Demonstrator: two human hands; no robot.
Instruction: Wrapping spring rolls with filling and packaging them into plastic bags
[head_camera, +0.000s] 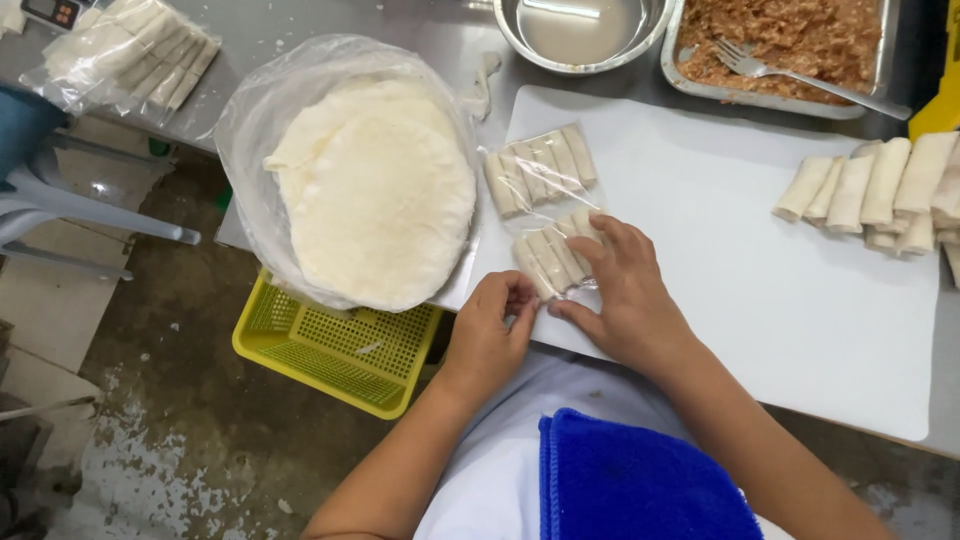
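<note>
Step in hand: closing a small clear bag of spring rolls (552, 256) that lies at the near left edge of the white cutting sheet (760, 290). The right hand (618, 292) lies flat over the bag's near end, fingers (590, 248) spread and pressed down on the plastic. The left hand (487, 325) sits just beside it at the sheet's edge, fingers curled together in a pinch at the bag's corner; whether they actually grip plastic cannot be told.

A second filled bag (540, 170) lies just beyond the first, touching or nearly touching it.

Next move, as a judgement: it calls for holding the rolls steady under the right palm while the loose plastic at the corner is folded or drawn tight, without shifting the rolls out of line.

Surface: a metal desk (300, 30) carries the sheet. On it lie a stack of round wrappers (375, 190) in an open plastic bag, unbagged spring rolls (880, 195) at the right, a tray of minced filling (790, 30) with a fork (790, 72), a steel bowl (585, 35), and further bagged rolls (130, 55) at far left.

Room: a yellow basket (330, 345) below the desk edge, worn concrete floor (180, 440), a blue cloth (630, 480) on the person's lap.
</note>
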